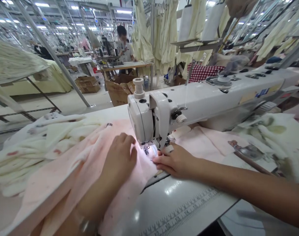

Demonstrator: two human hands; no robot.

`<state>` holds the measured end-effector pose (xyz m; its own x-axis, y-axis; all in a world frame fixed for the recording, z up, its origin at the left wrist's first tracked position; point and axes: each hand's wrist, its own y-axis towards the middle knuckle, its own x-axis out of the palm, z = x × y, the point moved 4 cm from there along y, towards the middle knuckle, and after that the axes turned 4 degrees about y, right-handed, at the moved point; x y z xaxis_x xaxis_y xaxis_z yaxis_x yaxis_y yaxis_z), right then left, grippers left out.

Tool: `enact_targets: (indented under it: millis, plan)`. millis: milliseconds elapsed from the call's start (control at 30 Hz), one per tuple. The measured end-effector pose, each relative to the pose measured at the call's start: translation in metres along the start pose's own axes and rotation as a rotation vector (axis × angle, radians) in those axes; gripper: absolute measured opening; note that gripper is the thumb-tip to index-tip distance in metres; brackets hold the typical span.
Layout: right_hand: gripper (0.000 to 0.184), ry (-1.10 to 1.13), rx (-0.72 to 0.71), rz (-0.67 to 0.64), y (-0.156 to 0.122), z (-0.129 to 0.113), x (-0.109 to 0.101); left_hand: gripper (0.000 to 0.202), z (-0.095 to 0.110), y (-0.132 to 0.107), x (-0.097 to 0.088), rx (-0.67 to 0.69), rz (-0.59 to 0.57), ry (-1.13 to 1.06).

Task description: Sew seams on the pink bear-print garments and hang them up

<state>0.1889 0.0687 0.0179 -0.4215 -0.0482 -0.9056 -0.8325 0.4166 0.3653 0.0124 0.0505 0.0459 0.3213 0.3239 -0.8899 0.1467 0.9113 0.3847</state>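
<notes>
Workshop (65, 49) behind; white surface (149, 205). Left to right: cream pile (23, 160); left hand (119, 155) laid on pink cloth (90, 154), loosely curled, no grip evident; machine (208, 101), pink cloth reaching beneath its head (141, 119); right hand (181, 162) touching cloth there, grip unclear. Step, judged: guiding cloth for stitching. Next calls for flat, even feeding.

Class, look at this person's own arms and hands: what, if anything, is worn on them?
The left hand and right hand wear no gloves. No sleeve shows on the visible forearms. A shiny band-like item sits low on the left arm, too blurred to identify.
</notes>
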Motion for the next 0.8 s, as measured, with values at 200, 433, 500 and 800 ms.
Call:
enact_targets:
  millis: [200, 433, 500, 800]
  plan:
    - [0.035, -0.074, 0.007, -0.068, 0.001, 0.001, -0.003, 0.016, 0.047, -0.065, -0.001, 0.1, -0.238, -0.064]
    - [0.025, -0.085, -0.063, -0.018, -0.002, 0.003, -0.004, 0.02, 0.012, -0.024, 0.007, -0.016, -0.172, -0.032]
    - [0.021, -0.094, -0.056, -0.067, -0.002, 0.004, -0.003, 0.019, 0.0, -0.014, 0.019, 0.008, -0.173, 0.02]
    - [0.015, 0.021, -0.216, -0.046, -0.001, -0.022, 0.001, 0.006, 0.034, -0.049, 0.004, 0.16, -0.182, -0.016]
